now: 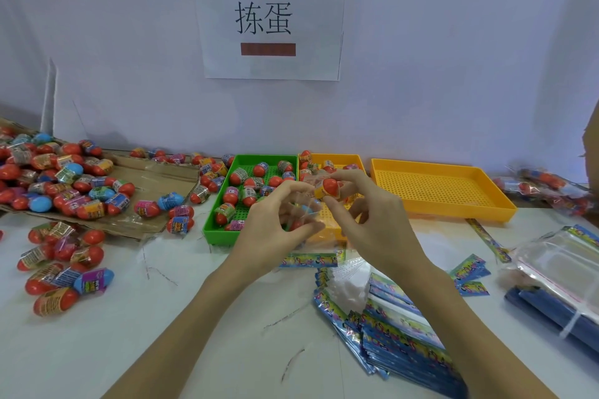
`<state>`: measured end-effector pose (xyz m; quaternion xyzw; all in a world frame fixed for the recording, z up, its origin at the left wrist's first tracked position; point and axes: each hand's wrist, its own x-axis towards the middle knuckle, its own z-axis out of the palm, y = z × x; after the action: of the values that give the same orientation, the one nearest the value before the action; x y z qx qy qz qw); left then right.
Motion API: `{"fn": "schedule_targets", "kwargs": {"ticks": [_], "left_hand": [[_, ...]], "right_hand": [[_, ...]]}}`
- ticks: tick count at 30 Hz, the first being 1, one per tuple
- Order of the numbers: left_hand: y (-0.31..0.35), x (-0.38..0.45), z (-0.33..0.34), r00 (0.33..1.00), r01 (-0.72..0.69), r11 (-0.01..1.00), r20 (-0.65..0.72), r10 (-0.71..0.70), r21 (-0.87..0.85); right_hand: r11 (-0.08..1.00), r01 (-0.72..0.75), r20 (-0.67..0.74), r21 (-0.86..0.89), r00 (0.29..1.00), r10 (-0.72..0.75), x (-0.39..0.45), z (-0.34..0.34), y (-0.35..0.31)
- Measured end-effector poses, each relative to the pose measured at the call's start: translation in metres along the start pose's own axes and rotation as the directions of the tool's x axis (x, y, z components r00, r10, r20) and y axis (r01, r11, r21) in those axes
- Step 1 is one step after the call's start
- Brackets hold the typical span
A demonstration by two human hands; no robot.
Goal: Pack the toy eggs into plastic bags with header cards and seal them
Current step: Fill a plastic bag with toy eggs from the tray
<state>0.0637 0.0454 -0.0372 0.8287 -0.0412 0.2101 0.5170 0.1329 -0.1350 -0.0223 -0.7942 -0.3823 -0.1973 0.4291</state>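
My right hand [369,214] pinches a red toy egg [329,188] with a yellow wrapper at its fingertips, just above the mouth of a clear plastic bag [303,204]. My left hand [275,227] holds that bag up by its opening; the bag's colourful header card [308,260] hangs at its lower end. Something blue and red shows inside the bag, blurred. Both hands hover in front of the green tray [223,223] and the first yellow tray [353,160], each holding several eggs.
Many loose eggs lie on flattened cardboard [155,172] and on the table at left. A second yellow tray [444,188] stands at right with nothing in it. A stack of flat header-card bags [398,334] lies front right, more clear bags [557,266] and packed bags [544,185] far right.
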Motion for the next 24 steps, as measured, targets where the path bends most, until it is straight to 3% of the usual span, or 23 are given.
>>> {"fn": "schedule_targets", "kwargs": {"ticks": [7, 17, 24], "left_hand": [[0.001, 0.0, -0.002, 0.999, -0.045, 0.999, 0.001, 0.045, -0.001], [0.004, 0.0, -0.005, 0.998, -0.059, 0.997, 0.002, 0.059, -0.051], [0.008, 0.0, -0.005, 0.993, -0.105, 0.992, -0.051, 0.102, -0.069]], "right_hand": [[0.999, -0.009, 0.141, -0.038, 0.99, 0.014, -0.001, 0.0, 0.007], [0.976, -0.023, -0.007, 0.218, 1.0, 0.025, -0.001, -0.006, 0.001], [0.994, -0.049, 0.147, 0.102, 0.989, 0.034, 0.0, -0.013, 0.005]]}}
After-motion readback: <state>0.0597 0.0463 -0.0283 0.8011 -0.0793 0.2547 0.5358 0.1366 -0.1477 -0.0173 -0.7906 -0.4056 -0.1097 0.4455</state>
